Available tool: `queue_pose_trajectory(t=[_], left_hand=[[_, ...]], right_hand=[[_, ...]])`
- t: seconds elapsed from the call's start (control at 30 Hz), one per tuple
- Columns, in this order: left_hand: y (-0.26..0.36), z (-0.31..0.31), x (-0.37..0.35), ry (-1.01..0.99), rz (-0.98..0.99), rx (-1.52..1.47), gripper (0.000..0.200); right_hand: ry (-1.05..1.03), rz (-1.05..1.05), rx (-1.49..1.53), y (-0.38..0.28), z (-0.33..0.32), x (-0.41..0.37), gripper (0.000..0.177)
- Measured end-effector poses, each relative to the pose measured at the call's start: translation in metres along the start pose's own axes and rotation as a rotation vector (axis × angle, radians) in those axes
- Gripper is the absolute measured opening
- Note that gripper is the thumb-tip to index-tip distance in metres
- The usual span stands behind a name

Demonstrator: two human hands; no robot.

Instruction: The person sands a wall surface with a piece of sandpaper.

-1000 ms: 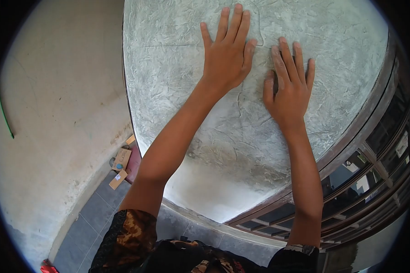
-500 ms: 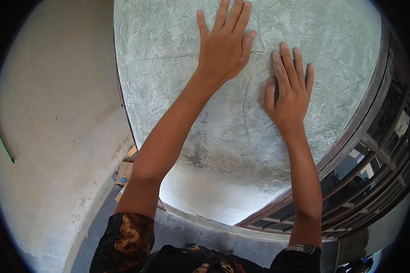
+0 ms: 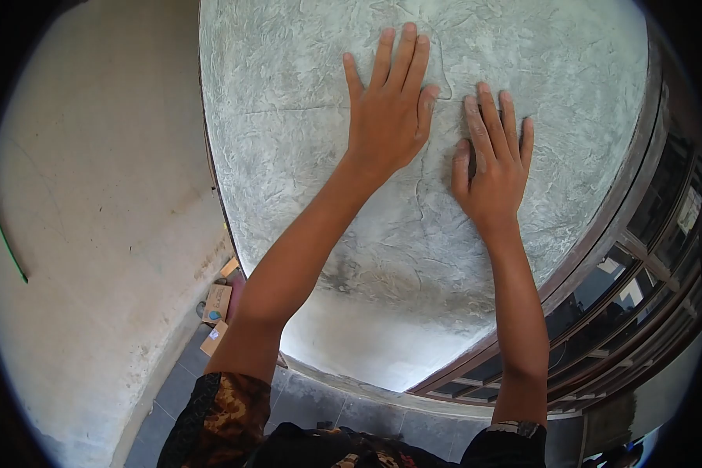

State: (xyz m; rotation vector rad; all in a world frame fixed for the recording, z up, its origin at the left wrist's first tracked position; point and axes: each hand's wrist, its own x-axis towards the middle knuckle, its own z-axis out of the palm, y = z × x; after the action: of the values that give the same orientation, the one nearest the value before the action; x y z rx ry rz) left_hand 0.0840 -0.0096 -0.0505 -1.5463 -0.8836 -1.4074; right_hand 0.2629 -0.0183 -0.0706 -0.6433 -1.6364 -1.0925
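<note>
A large grey-green panel [image 3: 288, 156] with a rough, crumpled-looking surface and thin raised creases fills the middle of the view. Palm down, my left hand [image 3: 388, 109] lies on its upper part, fingers spread and stretched out. Lower and to the right, my right hand [image 3: 495, 160] also rests flat on the panel with its fingers apart; pale dust shows on its thumb and index finger. Neither hand holds anything. The panel's lower part looks smooth and whitish, below a darker stained band.
Along the right runs a wooden window frame [image 3: 632, 242] with glass panes. A plain beige wall [image 3: 93, 195] stands on the left, with a thin green strip [image 3: 6, 234] on it. Small cardboard boxes [image 3: 216, 303] sit on the grey tiled floor [image 3: 308, 402].
My left hand has slid down the panel toward me, bringing all its fingertips into view. The right hand sits slightly lower in the view, still flat on the panel.
</note>
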Motion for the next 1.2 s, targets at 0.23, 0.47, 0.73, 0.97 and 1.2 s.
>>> queue_pose_trajectory(t=[0.23, 0.47, 0.73, 0.97, 1.2], left_hand=[[0.001, -0.006, -0.022, -0.062, -0.016, 0.019, 0.06], [0.003, -0.002, -0.055, -0.083, -0.042, -0.005, 0.061], [-0.014, 0.004, 0.042, 0.137, 0.046, -0.042, 0.058], [0.004, -0.01, -0.078, -0.133, -0.056, 0.003, 0.059], [-0.003, 0.0, 0.037, -0.106, 0.048, 0.019, 0.06]], right_hand=[[0.003, 0.007, 0.001, -0.005, 0.001, -0.004, 0.054], [0.002, 0.021, 0.013, -0.004, 0.001, -0.005, 0.055], [0.004, 0.022, -0.026, -0.004, 0.0, -0.005, 0.056], [0.001, 0.026, 0.008, -0.005, 0.001, -0.008, 0.055], [0.144, -0.003, 0.267, -0.01, 0.017, 0.008, 0.051]])
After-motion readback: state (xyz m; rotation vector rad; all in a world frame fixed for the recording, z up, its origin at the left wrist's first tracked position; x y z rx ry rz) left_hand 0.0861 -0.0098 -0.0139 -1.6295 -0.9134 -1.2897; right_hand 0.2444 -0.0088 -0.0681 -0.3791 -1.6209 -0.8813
